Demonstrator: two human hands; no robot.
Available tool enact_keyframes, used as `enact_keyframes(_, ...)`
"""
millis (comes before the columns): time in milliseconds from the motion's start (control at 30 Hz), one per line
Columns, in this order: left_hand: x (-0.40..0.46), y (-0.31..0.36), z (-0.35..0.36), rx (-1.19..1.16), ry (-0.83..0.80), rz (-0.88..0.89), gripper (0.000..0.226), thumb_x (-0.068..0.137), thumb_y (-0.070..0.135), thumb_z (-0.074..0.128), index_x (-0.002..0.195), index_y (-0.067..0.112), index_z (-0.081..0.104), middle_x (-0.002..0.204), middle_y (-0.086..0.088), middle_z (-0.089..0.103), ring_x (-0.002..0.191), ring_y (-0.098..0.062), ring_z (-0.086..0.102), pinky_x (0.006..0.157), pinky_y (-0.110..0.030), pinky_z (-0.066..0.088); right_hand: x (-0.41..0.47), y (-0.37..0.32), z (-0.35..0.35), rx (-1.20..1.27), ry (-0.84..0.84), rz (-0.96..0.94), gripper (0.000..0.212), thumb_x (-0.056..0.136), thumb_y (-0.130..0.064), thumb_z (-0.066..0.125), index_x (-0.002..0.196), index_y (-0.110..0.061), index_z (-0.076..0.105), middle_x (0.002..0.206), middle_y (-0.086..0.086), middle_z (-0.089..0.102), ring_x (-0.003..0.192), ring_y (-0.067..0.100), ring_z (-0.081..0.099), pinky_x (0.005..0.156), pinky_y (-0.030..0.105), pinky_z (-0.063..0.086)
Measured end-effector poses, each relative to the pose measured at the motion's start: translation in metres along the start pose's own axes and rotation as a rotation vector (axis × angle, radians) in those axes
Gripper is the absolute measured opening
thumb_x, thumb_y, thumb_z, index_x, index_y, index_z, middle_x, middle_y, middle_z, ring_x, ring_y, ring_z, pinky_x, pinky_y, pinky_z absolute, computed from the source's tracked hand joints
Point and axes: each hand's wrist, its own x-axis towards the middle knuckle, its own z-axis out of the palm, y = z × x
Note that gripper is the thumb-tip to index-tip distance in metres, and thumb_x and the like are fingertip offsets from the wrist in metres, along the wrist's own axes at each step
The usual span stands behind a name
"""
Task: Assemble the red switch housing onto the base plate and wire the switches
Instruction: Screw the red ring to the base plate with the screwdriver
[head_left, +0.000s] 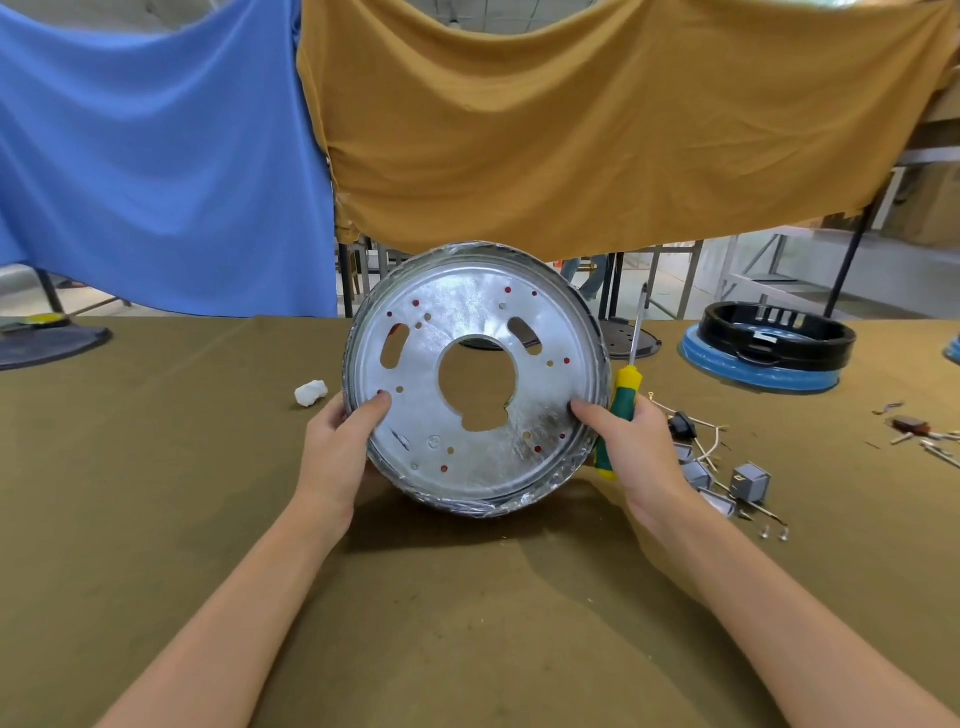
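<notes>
At the bench (156, 519), your left hand (337, 452) grips the left rim of the base plate (447, 431), thumb pressed on its face and fingers curled behind. You hold the plate up on edge, tilted toward you, its lower rim at or just above the olive cover; which, the view does not settle. It is a round, dull silver disc with a large central opening, two slots and many small holes, several showing red through them, which suggests the red switch housing sits behind, though it is not directly visible. Clear film clings round the dark rim. Your right hand (628, 441) clasps the right rim and, in the same grip, the green-and-yellow screwdriver (621, 410), its shaft pointing up. To the right, near that hand, lie grey switches (748, 483), a black round switch (681, 425) and loose wires (709, 441). The step in hand looks like inspecting hole alignment before fastening. Next, you would likely need to lay the plate down, free the screwdriver, and drive screws before wiring.
</notes>
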Motion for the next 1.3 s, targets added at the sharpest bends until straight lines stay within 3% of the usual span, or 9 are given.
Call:
enact_keyframes(200, -0.005, 0.001, 0.002, -0.016, -0.143, -0.023, 0.058, 0.08, 0.037, 0.075, 0.131, 0.028, 0.05, 0.108, 0.011, 0.073, 0.089, -0.011, 0.073, 0.065, -0.028, 0.057, 0.0, 0.002, 0.0, -0.003, 0.048, 0.011, 0.015, 0.088, -0.011, 0.07, 0.095, -0.023, 0.064, 0.086, -0.004, 0.073, 0.074, 0.011, 0.072, 0.054, 0.019, 0.053)
enact_keyframes(333, -0.012, -0.01, 0.009, -0.048, -0.318, -0.098, 0.076, 0.075, 0.02, 0.078, 0.138, 0.043, 0.043, 0.125, 0.008, 0.068, 0.107, -0.02, 0.07, 0.078, -0.038, 0.06, -0.001, 0.004, 0.001, 0.089, 0.076, 0.115, 0.015, 0.087, -0.004, 0.068, 0.096, -0.015, 0.063, 0.09, 0.004, 0.073, 0.074, 0.015, 0.07, 0.053, 0.025, 0.055)
enact_keyframes(467, -0.007, -0.014, 0.007, -0.072, -0.207, -0.079, 0.065, 0.084, 0.0, 0.063, 0.133, 0.041, 0.05, 0.12, 0.003, 0.07, 0.098, -0.021, 0.073, 0.066, -0.036, 0.06, -0.003, 0.005, 0.004, 0.131, -0.019, 0.159, 0.015, 0.088, -0.003, 0.068, 0.099, -0.012, 0.062, 0.091, 0.006, 0.074, 0.071, 0.016, 0.074, 0.053, 0.027, 0.057)
enact_keyframes(733, -0.007, -0.005, 0.007, -0.061, -0.122, 0.001, 0.051, 0.09, 0.01, 0.067, 0.135, 0.026, 0.049, 0.116, 0.0, 0.071, 0.094, -0.016, 0.073, 0.065, -0.028, 0.057, 0.003, 0.003, -0.002, 0.128, 0.033, 0.106, 0.019, 0.087, -0.015, 0.073, 0.104, -0.016, 0.064, 0.089, -0.001, 0.076, 0.074, 0.014, 0.074, 0.056, 0.024, 0.057)
enact_keyframes(800, -0.011, -0.002, 0.011, -0.133, -0.094, -0.034, 0.059, 0.083, 0.022, 0.076, 0.134, 0.02, 0.045, 0.119, -0.004, 0.068, 0.095, -0.016, 0.072, 0.067, -0.029, 0.058, 0.003, 0.008, 0.001, 0.159, 0.059, 0.154, 0.024, 0.087, -0.014, 0.072, 0.108, -0.014, 0.062, 0.096, 0.003, 0.074, 0.081, 0.019, 0.074, 0.058, 0.027, 0.058)
enact_keyframes(933, -0.021, -0.004, 0.02, -0.167, -0.186, -0.153, 0.089, 0.067, 0.027, 0.086, 0.14, 0.018, 0.037, 0.135, -0.005, 0.06, 0.116, -0.02, 0.065, 0.095, -0.041, 0.055, 0.002, 0.012, 0.007, 0.26, 0.181, 0.238, 0.025, 0.086, -0.005, 0.07, 0.108, -0.01, 0.058, 0.098, 0.009, 0.07, 0.083, 0.022, 0.069, 0.046, 0.024, 0.053)
enact_keyframes(1000, -0.027, -0.006, 0.025, -0.109, -0.285, -0.231, 0.092, 0.065, 0.028, 0.085, 0.141, 0.022, 0.034, 0.135, -0.001, 0.06, 0.115, -0.024, 0.066, 0.093, -0.044, 0.056, -0.001, 0.014, 0.01, 0.284, 0.216, 0.26, 0.025, 0.086, -0.002, 0.068, 0.107, -0.009, 0.055, 0.098, 0.011, 0.067, 0.083, 0.023, 0.068, 0.043, 0.024, 0.052)
enact_keyframes(1167, -0.026, -0.012, 0.024, -0.157, -0.356, -0.271, 0.073, 0.08, -0.001, 0.074, 0.141, 0.025, 0.042, 0.121, -0.006, 0.07, 0.106, -0.029, 0.07, 0.076, -0.036, 0.061, -0.009, 0.01, 0.014, 0.241, 0.193, 0.133, 0.018, 0.087, -0.005, 0.068, 0.097, -0.017, 0.058, 0.096, 0.005, 0.07, 0.085, 0.02, 0.069, 0.048, 0.02, 0.052)
enact_keyframes(1300, -0.021, -0.012, 0.021, -0.156, -0.286, -0.232, 0.066, 0.087, -0.016, 0.053, 0.141, 0.02, 0.044, 0.119, -0.007, 0.071, 0.102, -0.027, 0.071, 0.073, -0.034, 0.06, -0.015, 0.004, 0.019, 0.184, 0.129, 0.024, 0.023, 0.086, -0.01, 0.073, 0.101, -0.022, 0.06, 0.099, -0.001, 0.072, 0.088, 0.017, 0.071, 0.066, 0.032, 0.061)
